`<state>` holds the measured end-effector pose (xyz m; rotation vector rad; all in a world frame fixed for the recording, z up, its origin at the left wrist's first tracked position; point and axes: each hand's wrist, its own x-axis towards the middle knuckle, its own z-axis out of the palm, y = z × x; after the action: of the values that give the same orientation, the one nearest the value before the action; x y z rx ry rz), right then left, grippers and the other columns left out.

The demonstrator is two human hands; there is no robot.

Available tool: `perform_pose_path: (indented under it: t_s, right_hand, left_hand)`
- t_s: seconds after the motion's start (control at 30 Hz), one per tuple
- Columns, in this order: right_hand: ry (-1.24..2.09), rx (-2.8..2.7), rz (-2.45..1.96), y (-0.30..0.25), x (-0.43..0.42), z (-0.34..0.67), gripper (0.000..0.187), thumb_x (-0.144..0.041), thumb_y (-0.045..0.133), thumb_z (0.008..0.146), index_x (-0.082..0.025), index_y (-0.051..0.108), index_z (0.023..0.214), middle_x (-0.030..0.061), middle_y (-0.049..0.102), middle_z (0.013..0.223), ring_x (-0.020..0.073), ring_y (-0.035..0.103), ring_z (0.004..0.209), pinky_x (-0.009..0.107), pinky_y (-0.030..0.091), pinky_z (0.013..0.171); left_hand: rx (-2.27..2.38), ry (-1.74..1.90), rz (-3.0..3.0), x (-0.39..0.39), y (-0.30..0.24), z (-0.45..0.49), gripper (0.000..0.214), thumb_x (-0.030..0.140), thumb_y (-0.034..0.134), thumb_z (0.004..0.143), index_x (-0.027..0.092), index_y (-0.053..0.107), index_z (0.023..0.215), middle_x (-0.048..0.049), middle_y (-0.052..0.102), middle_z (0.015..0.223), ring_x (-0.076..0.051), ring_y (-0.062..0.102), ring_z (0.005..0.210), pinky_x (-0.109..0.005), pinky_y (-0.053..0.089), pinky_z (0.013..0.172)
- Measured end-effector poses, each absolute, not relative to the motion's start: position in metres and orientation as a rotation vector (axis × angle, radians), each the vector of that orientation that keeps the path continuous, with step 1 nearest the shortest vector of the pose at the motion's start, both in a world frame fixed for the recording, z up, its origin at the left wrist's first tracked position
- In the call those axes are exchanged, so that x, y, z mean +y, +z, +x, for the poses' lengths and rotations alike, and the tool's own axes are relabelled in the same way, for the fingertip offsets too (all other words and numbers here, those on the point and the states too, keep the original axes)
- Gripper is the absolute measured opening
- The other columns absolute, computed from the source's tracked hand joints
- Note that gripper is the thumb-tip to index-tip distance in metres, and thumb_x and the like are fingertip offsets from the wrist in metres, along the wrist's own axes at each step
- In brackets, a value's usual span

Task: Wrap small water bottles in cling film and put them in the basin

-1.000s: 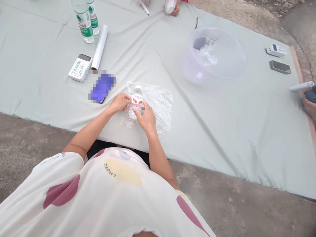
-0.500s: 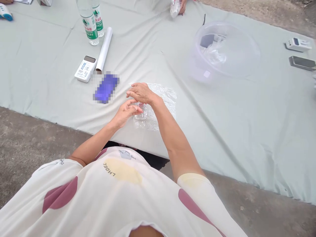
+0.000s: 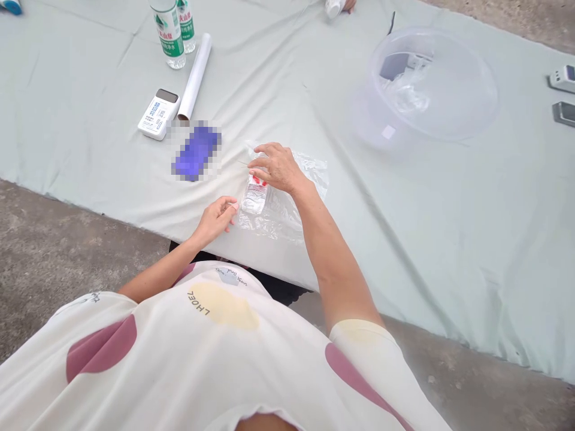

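A small clear plastic container with red print [image 3: 256, 196] lies on a crinkled sheet of clear plastic film [image 3: 309, 170] near the table's front edge. My right hand [image 3: 279, 169] reaches over the far end of the container, its fingers stretched out and somewhat apart; whether the fingertips touch it is hard to tell. At the near left corner of the film, my left hand [image 3: 218, 219] is closed, thumb and fingers pinching the film's edge. The container's far end is hidden beneath my right hand.
Left of the film lie a blurred-out blue item [image 3: 196, 153], a white handheld device [image 3: 159, 114] and a white roll [image 3: 195, 78]. Water bottles [image 3: 168, 36] stand behind. A translucent tub [image 3: 389, 114] holds crumpled plastic. Another person's hand [image 3: 349, 6] shows at the far edge.
My left hand has drawn back from the container toward me and left, to the film's edge. My right hand has shifted slightly right, uncovering red print. The view has shifted a little.
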<state>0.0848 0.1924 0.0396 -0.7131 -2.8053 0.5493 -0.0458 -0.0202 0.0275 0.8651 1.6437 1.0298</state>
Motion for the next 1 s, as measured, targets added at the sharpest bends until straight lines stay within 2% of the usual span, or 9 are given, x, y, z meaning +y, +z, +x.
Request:
perform_pose_path:
  t_s: [0.1,0.27,0.43,0.53,0.67,0.77,0.87,0.93,1.0]
  right_hand:
    - [0.617,-2.655,-0.747,0.028,0.189,0.100,0.042,-0.054,0.048,0.099,-0.025,0.076,0.112,0.0116,0.061,0.138,0.0314,0.051,0.131,0.052,0.042,0.107]
    - [0.804,-2.380,-0.841,0.011,0.183,0.121,0.050,-0.064,0.050,0.094,-0.025,0.073,0.116,0.0103,0.062,0.138,0.0267,0.057,0.129,0.045,0.051,0.104]
    - [0.879,-2.136,-1.008,0.003,0.180,0.151,0.038,-0.052,0.056,0.091,-0.023,0.074,0.109,0.0099,0.066,0.133,0.0241,0.062,0.123,0.041,0.057,0.093]
    - [0.736,-1.973,-1.267,0.012,0.178,0.166,0.030,-0.043,0.053,0.092,-0.022,0.073,0.101,0.0095,0.070,0.120,0.0232,0.067,0.104,0.041,0.058,0.085]
    - [0.578,-1.905,-1.298,0.031,0.160,0.159,0.031,-0.038,0.045,0.097,-0.022,0.070,0.106,0.0081,0.070,0.113,0.0186,0.065,0.086,0.036,0.057,0.080]
    - [0.514,-2.103,-1.159,0.034,0.143,0.135,0.032,-0.039,0.046,0.099,-0.022,0.070,0.113,0.0091,0.068,0.117,0.0207,0.063,0.095,0.038,0.055,0.088]
    - [0.435,-2.263,-1.183,0.028,0.138,0.113,0.036,-0.045,0.052,0.098,-0.022,0.069,0.119,0.0115,0.065,0.125,0.0277,0.058,0.110,0.044,0.051,0.096]
    - [0.449,-2.269,-1.283,0.022,0.141,0.108,0.043,-0.050,0.057,0.094,-0.020,0.067,0.124,0.0135,0.062,0.130,0.0310,0.055,0.114,0.046,0.051,0.096]
    - [0.506,-2.212,-1.380,0.019,0.144,0.110,0.053,-0.053,0.061,0.091,-0.017,0.063,0.129,0.0156,0.060,0.132,0.0326,0.054,0.117,0.047,0.050,0.097]
  left_hand:
    - [1.596,1.032,1.091,-0.018,0.030,-0.026,0.030,0.033,0.055,0.090,0.019,0.063,0.115,-0.0013,0.066,0.088,-0.014,0.065,0.075,-0.024,0.054,0.061]
    - [1.626,0.852,1.585,-0.008,0.026,0.000,0.033,0.027,0.052,0.094,0.015,0.064,0.121,-0.0069,0.068,0.101,-0.016,0.066,0.082,-0.031,0.055,0.081]
    - [1.653,0.462,1.799,-0.002,0.029,0.018,0.039,0.028,0.049,0.097,0.014,0.059,0.131,-0.0118,0.067,0.115,-0.023,0.068,0.096,-0.037,0.053,0.089]
    - [1.624,0.290,1.813,-0.001,0.029,0.026,0.043,0.029,0.049,0.097,0.011,0.056,0.135,-0.0136,0.066,0.118,-0.026,0.067,0.103,-0.039,0.053,0.089]
    - [1.579,0.225,1.839,0.001,0.025,0.032,0.042,0.030,0.048,0.097,0.010,0.056,0.134,-0.0145,0.066,0.119,-0.027,0.066,0.106,-0.039,0.053,0.089]
    - [1.555,0.190,1.862,0.001,0.025,0.035,0.042,0.030,0.049,0.097,0.010,0.057,0.133,-0.0156,0.066,0.119,-0.027,0.067,0.104,-0.039,0.053,0.088]
    - [1.402,0.184,1.884,-0.004,0.032,0.034,0.040,0.029,0.052,0.095,0.011,0.061,0.129,-0.0155,0.067,0.120,-0.027,0.067,0.103,-0.038,0.052,0.088]
    - [1.166,0.217,1.868,-0.008,0.041,0.029,0.034,0.029,0.056,0.093,0.014,0.066,0.121,-0.0115,0.071,0.115,-0.023,0.068,0.099,-0.033,0.051,0.088]
    - [1.004,0.312,1.774,-0.011,0.048,0.021,0.025,0.030,0.057,0.091,0.017,0.071,0.107,-0.0055,0.074,0.102,-0.018,0.067,0.086,-0.028,0.050,0.080]
